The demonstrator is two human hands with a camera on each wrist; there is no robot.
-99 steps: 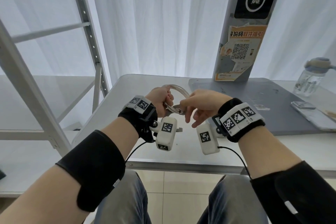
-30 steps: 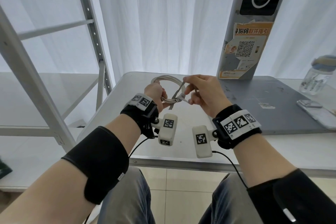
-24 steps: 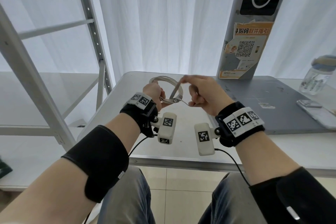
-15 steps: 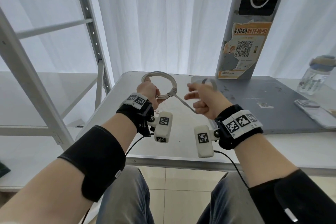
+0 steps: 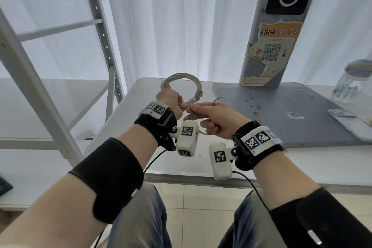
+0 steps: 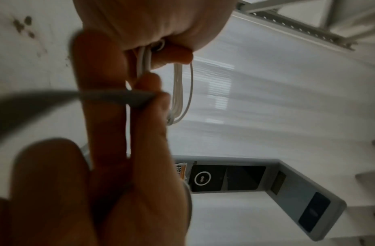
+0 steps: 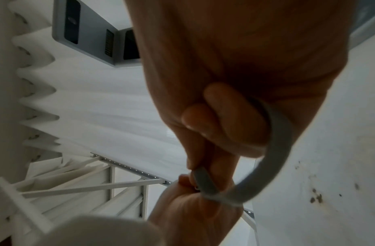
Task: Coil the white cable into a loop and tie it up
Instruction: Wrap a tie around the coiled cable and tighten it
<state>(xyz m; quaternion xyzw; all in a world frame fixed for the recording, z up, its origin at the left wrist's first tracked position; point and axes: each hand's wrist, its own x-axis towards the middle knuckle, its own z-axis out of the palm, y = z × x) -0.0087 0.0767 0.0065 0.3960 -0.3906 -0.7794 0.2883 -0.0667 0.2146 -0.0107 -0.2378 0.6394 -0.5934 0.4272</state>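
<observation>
The white cable (image 5: pixel 181 77) is wound into a round coil held upright above the table. My left hand (image 5: pixel 170 99) grips the coil's lower part, with the strands bunched between its fingers (image 6: pixel 144 58). A grey tie strap (image 5: pixel 198 94) is wrapped round the coil on its right side, and its free length curls in a slack arc (image 5: pixel 222 98). My right hand (image 5: pixel 193 110) pinches this strap right beside the left hand. In the right wrist view the strap (image 7: pixel 277 149) bends round the curled fingers (image 7: pixel 216 116) down to the pinch.
A grey board (image 5: pixel 281 115) lies on the white table (image 5: pixel 201 175) at the right, with a post carrying a QR poster (image 5: pixel 270 52) behind it. A water bottle (image 5: pixel 350 84) and a phone (image 5: pixel 346 119) sit far right. A metal rack (image 5: pixel 104 46) stands left.
Half a second ago my right hand held the strap stretched out to the right. It has come back against the left hand, and the strap now curls slack.
</observation>
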